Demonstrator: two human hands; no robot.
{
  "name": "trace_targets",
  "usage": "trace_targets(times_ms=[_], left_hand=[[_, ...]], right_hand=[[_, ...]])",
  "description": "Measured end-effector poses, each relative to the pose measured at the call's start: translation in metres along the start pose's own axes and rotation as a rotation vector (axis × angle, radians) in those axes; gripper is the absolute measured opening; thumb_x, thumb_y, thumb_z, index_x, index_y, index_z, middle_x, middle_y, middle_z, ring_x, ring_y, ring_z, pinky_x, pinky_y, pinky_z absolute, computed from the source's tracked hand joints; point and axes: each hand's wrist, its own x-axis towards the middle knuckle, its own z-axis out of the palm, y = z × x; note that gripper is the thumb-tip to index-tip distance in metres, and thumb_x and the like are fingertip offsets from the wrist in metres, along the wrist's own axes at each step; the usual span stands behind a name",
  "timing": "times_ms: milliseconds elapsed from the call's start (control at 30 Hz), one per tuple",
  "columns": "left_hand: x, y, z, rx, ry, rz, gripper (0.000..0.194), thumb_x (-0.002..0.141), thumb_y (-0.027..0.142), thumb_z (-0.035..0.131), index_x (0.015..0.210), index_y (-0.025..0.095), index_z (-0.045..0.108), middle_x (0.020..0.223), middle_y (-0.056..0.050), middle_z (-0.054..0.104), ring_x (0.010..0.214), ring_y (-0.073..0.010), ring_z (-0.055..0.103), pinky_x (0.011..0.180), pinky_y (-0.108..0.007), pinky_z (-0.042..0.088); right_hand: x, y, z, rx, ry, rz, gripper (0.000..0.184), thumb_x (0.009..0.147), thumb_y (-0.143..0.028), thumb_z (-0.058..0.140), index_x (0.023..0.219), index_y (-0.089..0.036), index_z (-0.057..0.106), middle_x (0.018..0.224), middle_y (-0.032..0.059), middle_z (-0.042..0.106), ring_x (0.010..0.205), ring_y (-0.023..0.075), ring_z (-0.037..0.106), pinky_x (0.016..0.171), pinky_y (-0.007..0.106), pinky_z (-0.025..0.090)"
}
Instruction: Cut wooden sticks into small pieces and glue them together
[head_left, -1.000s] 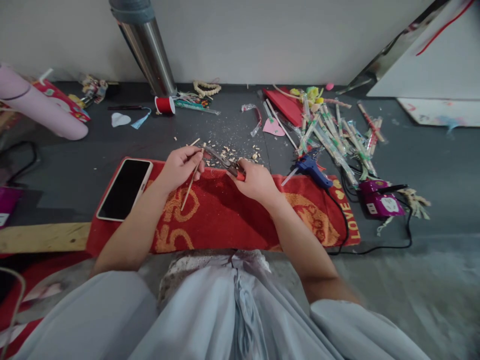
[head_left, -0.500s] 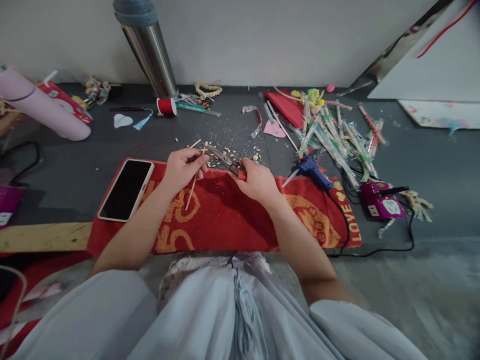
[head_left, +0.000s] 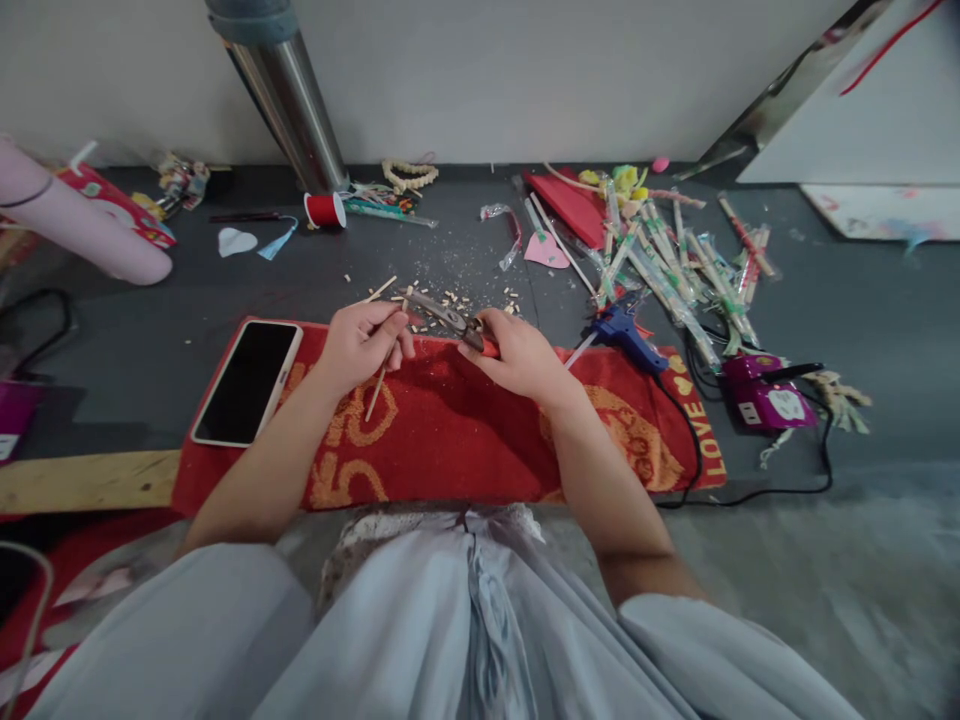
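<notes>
My left hand (head_left: 356, 348) pinches a thin wooden stick (head_left: 376, 388), its lower end slanting down over the red towel (head_left: 450, 440). Another thin stick (head_left: 381, 289) shows just beyond the fingers. Wrapped round red handles, my right hand (head_left: 523, 355) grips a pair of pliers (head_left: 444, 314) whose metal jaws point left at the stick's upper end. Whether the jaws touch the stick is hard to make out. Small cut wooden bits (head_left: 459, 299) and dust lie scattered on the dark table just past the pliers.
Left of the hands lies a phone (head_left: 247, 382) on the towel. A blue glue gun (head_left: 628, 337) rests at the right, its black cord (head_left: 684, 430) trailing. Behind stand a steel flask (head_left: 292, 110) and a red thread spool (head_left: 324, 210). Wrapped sticks (head_left: 675, 270) are heaped back right.
The view shifts slightly. Both hands stay nearly in place, still holding the stick and the pliers; the pliers' angle and the stick's tilt alter only a little.
</notes>
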Motion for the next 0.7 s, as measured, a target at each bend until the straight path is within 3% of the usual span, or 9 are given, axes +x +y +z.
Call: trace_targets(times_ms=[233,700], left_hand=[[0.0,0.0,0.0,-0.009,-0.041,-0.001,0.037,0.088,0.051,0.052,0.079,0.017,0.066,0.056,-0.003,0.065,0.035,-0.0068,0.047,0.037,-0.02,0.037],[0.003,-0.006,0.0,-0.035,-0.013,-0.018,0.039,0.086,0.054,0.055,0.076,0.018,0.064,0.052,-0.001,0.061,0.034,-0.0042,0.04,0.037,-0.018,0.031]], right_hand=[[-0.001,-0.001,-0.003,0.023,-0.006,-0.028,0.036,0.09,-0.05,0.045,0.1,-0.017,0.054,0.094,0.0097,0.065,0.083,0.021,0.056,0.073,0.031,0.037],[0.001,-0.015,0.002,-0.056,-0.024,0.139,0.028,0.09,-0.045,0.046,0.09,-0.019,0.055,0.088,0.0091,0.069,0.075,0.0215,0.059,0.064,0.031,0.034]])
